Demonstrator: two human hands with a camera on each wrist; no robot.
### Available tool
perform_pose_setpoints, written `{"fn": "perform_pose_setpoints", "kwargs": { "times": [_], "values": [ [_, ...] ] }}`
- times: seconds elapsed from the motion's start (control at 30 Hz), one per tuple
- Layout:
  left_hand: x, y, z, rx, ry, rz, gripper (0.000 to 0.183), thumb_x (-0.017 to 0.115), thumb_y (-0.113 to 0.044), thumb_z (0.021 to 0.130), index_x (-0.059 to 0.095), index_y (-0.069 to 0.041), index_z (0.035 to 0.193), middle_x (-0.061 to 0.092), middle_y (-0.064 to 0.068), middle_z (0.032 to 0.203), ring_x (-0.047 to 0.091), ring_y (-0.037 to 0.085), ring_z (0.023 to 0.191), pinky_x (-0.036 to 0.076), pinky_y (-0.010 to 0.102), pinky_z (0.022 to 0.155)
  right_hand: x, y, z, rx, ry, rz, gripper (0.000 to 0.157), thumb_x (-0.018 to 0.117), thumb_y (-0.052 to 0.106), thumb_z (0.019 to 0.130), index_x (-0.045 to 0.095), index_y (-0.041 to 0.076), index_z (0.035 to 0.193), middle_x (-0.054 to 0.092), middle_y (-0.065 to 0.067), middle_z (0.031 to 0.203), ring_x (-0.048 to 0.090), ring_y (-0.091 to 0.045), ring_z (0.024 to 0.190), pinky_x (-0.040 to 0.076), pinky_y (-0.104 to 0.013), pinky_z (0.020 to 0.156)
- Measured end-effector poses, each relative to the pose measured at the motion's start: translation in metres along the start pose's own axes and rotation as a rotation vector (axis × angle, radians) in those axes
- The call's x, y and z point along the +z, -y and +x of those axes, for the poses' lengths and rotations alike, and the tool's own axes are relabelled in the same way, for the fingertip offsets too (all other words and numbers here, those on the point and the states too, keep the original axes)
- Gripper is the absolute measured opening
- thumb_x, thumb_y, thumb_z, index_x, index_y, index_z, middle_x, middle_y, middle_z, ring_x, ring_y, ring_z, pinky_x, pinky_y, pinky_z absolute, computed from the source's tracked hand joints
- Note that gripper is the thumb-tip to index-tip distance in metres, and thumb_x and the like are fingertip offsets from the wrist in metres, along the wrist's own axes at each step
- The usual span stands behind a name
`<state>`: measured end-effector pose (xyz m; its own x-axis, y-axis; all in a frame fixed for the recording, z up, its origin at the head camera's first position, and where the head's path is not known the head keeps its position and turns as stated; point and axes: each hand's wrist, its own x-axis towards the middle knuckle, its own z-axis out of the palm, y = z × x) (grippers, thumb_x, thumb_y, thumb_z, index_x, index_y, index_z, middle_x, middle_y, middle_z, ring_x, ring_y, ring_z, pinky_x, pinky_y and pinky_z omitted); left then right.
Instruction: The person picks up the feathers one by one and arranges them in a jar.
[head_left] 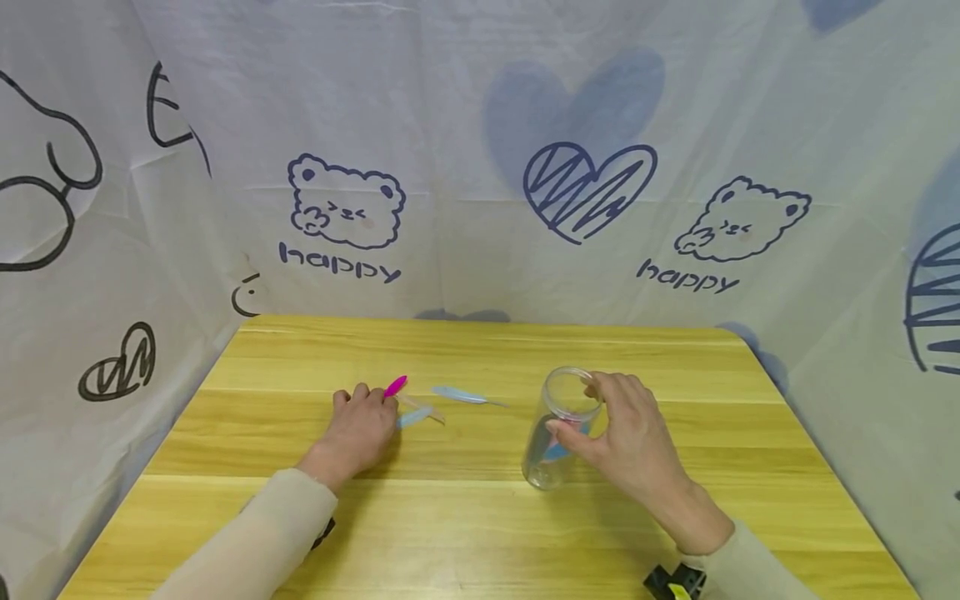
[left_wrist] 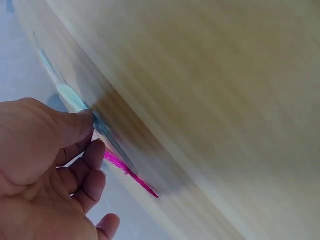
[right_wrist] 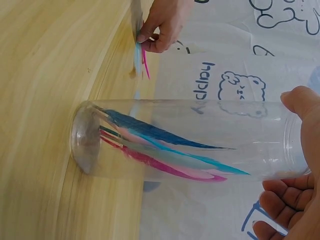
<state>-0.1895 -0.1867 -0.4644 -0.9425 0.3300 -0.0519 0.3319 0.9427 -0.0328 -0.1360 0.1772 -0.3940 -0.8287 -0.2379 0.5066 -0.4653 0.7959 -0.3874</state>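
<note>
The left hand (head_left: 358, 429) reaches down to the surface (head_left: 450, 533), its thumb and forefinger pinching a light-blue feather (head_left: 416, 416). The other fingers curl loosely, and a magenta feather (head_left: 395, 386) lies just beside the fingertips. A pale pinkish feather (head_left: 437, 417) lies partly beneath the blue one. A little farther right, a second light-blue feather (head_left: 459, 395) rests on the surface, its thin quill pointing right.

The right hand (head_left: 637, 433) grips a clear cylindrical jar (right_wrist: 260, 135) near its mouth, thumb on one side and fingers on the other. The jar stands on the surface, right of the loose feathers and well apart from them, mouth up and uncovered. Inside, several feathers lean with their tips toward the mouth: a dark-blue feather (right_wrist: 155, 130), a turquoise feather (right_wrist: 215, 162) and others in pink and magenta.

Light sleeves (head_left: 247, 533) cover both forearms. Behind the surface hangs white fabric (head_left: 450, 125) printed with bears, hearts and the word "happy".
</note>
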Motion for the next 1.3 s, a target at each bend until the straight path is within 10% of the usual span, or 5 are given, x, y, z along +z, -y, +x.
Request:
{"fn": "perform_pose_setpoints", "kwargs": {
  "times": [0.9,1.3],
  "values": [
    [-0.001,0.006,-0.005,0.043,-0.068,0.099,0.01,0.071,-0.002,0.097,0.071,-0.003,0.107,0.076,0.01,0.101,0.052,0.028,0.087,0.039,0.058,0.094,0.0,0.0,0.001,-0.011,0.001,0.001,0.063,0.091,0.042,0.08,0.064,0.003,0.12,0.067,-0.011,0.105,0.061,-0.031,0.1,0.049,-0.052,0.088],
    [0.011,0.01,-0.002,0.067,-0.143,0.13,0.009,0.065,-0.001,0.101,0.058,-0.001,0.108,0.053,0.009,0.087,0.052,0.035,0.095,0.042,0.064,0.097,0.0,0.0,0.0,-0.011,-0.005,-0.011,0.064,0.091,0.043,0.079,0.064,0.003,0.121,0.067,-0.011,0.104,0.062,-0.031,0.1,0.051,-0.052,0.087]
  ]
}}
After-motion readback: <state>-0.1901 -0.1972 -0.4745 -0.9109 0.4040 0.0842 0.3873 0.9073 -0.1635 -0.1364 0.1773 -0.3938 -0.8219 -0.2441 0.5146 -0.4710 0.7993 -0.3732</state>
